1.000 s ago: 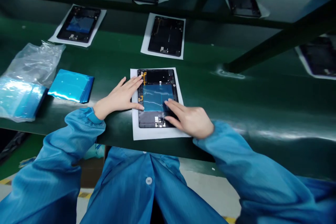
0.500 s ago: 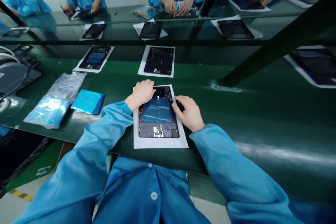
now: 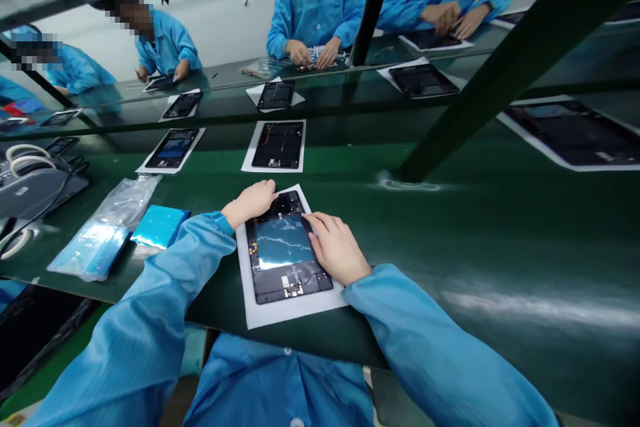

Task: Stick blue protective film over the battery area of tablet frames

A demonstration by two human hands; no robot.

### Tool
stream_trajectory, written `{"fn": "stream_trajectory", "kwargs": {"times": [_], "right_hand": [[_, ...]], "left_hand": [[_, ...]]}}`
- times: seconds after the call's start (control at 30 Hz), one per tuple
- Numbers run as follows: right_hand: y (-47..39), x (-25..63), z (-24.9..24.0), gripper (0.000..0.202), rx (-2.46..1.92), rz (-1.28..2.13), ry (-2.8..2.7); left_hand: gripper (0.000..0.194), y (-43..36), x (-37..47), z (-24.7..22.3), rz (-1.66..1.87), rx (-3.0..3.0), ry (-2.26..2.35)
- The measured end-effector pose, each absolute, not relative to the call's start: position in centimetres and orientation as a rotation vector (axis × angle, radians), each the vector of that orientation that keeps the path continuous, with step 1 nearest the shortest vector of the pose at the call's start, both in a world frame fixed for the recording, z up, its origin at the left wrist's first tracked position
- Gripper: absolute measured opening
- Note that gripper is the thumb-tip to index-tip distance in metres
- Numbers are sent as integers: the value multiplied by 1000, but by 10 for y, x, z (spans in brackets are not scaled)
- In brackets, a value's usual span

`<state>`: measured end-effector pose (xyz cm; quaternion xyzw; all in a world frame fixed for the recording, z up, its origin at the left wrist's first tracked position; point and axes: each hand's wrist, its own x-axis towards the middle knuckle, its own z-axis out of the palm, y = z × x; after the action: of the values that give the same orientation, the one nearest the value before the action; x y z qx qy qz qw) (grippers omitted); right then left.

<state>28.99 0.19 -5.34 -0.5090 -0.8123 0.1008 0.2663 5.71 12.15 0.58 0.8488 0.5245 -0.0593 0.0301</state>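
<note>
An opened tablet (image 3: 293, 278) with bare inner parts lies on a white sheet (image 3: 270, 317), turned slightly askew in front of me. A shiny blue film (image 3: 283, 240) covers its middle. At the tablet's upper left edge, my left hand (image 3: 253, 202) is closed with bent fingers, its fingertips partly hidden. Across the right edge lies my right hand (image 3: 340, 250), fingers stretched out over the tablet beside the film, thumb a little apart from them.
Left of me lie a stack of blue films (image 3: 160, 225) and a clear plastic bag (image 3: 103, 233). Beyond are more tablets on sheets (image 3: 279, 145), (image 3: 173, 148). A dark slanted post (image 3: 450, 113) rises at right. Co-workers in blue (image 3: 317, 7) sit across the bench.
The tablet and its sheet have turned a little, top end leftward. My right hand has moved from the right edge onto the tablet. The camera view has tilted up.
</note>
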Motion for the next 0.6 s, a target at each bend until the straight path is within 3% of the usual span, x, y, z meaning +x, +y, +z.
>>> {"fn": "stream_trajectory", "kwargs": {"times": [0.33, 0.5, 0.6], "right_hand": [[-2, 290, -54, 57, -1527, 274, -1949], [-2, 302, -43, 42, -1433, 821, -1810], [7, 304, -34, 44, -1323, 1146, -1677]], "left_hand": [[20, 110, 38, 19, 107, 2528, 1630], [15, 112, 29, 40, 387, 2509, 1719], [12, 122, 21, 52, 529, 2501, 1754]]}}
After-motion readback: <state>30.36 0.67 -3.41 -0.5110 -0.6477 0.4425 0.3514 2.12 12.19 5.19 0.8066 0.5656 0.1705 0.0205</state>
